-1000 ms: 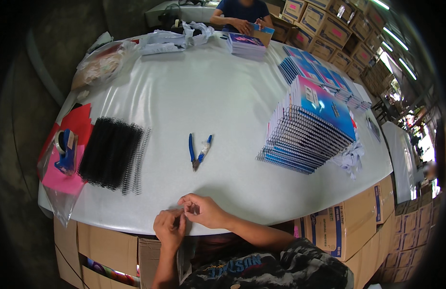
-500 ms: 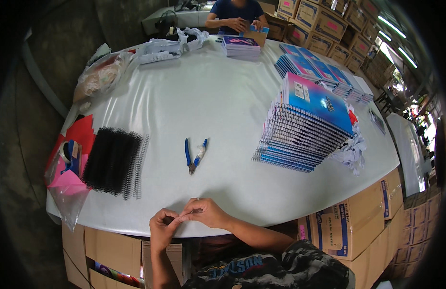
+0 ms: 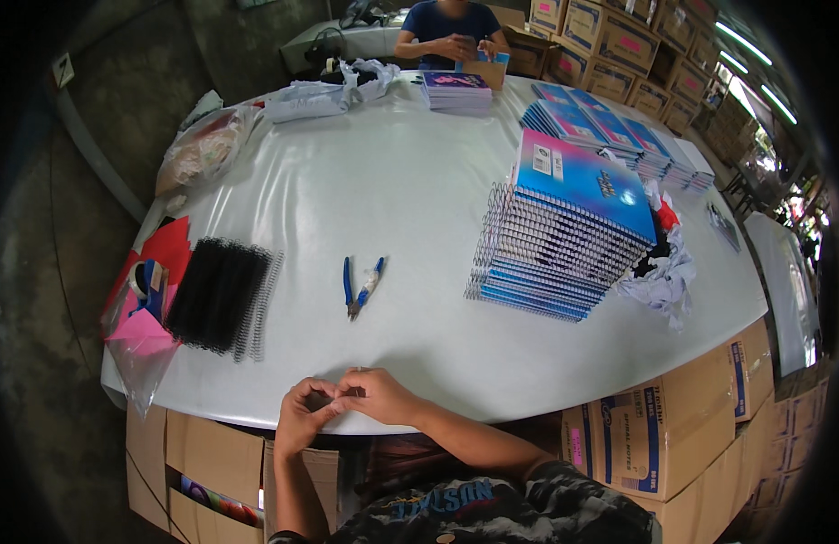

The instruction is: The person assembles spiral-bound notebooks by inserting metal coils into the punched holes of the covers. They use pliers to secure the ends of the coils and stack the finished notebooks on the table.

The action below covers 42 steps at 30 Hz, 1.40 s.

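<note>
At the table's near edge my left hand (image 3: 301, 415) and my right hand (image 3: 376, 396) meet, fingertips pinched together. Whatever lies between the fingers, if anything, is too small to make out. Just beyond them a pair of blue-handled cutting pliers (image 3: 355, 304) lies with its handles spread. To the left rests a flat pile of black spiral binding coils (image 3: 218, 297), with several lighter coils along its right side. A tall stack of spiral notebooks (image 3: 564, 245) with blue and pink covers stands on the right, coils facing the table's middle.
A tape dispenser (image 3: 149, 283) sits on red and pink sheets at the left edge. Plastic bags (image 3: 206, 150) and crumpled paper (image 3: 664, 281) flank the white table (image 3: 383, 181). More notebooks (image 3: 587, 122) lie far right. Across the table a person (image 3: 451, 36) handles a carton. Boxes (image 3: 655, 435) stand below right.
The view has shifted slightly, so the table's things appear moved a little. My hands stay pinched together at the near edge, the fingers changing pose slightly.
</note>
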Motion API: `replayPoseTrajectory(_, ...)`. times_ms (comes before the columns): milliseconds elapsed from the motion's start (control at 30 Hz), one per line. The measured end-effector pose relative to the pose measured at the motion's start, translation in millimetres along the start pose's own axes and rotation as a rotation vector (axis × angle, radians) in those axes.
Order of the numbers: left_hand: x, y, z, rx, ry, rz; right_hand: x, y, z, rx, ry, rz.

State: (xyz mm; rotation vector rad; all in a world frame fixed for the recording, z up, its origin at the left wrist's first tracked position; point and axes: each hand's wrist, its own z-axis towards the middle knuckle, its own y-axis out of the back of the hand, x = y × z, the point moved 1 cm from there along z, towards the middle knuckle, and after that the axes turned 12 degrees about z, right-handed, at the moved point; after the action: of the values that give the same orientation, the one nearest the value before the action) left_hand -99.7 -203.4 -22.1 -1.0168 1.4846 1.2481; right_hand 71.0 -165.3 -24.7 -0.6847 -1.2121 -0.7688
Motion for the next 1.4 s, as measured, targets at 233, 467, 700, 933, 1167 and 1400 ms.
replayPoseTrajectory(233, 8, -9, 3, -0.100, -0.040, 0.197, -10, -8, -5, -0.052, 0.008, -0.172)
replayPoseTrajectory(467, 6, -27, 9, -0.448, -0.291, 0.797, -13, -14, -8, -0.055, 0.078, -0.319)
replayPoseTrajectory(700, 2, -22, 7, -0.405, -0.365, 0.756, -17, -14, -6, 0.015, 0.171, -0.423)
replayPoseTrajectory(933, 53, 55, -64, -1.342, -0.013, 0.880, -2, -13, -2, 0.103, 0.065, -0.398)
replayPoseTrajectory(1167, 168, 133, -168, -1.235, 0.889, 0.241, -4, -22, -2, 0.164, 0.068, -0.497)
replayPoseTrajectory(1400, 156, 148, -202, -1.198, 0.810, -0.136, 15, -47, 22, 0.365, -0.238, -0.362)
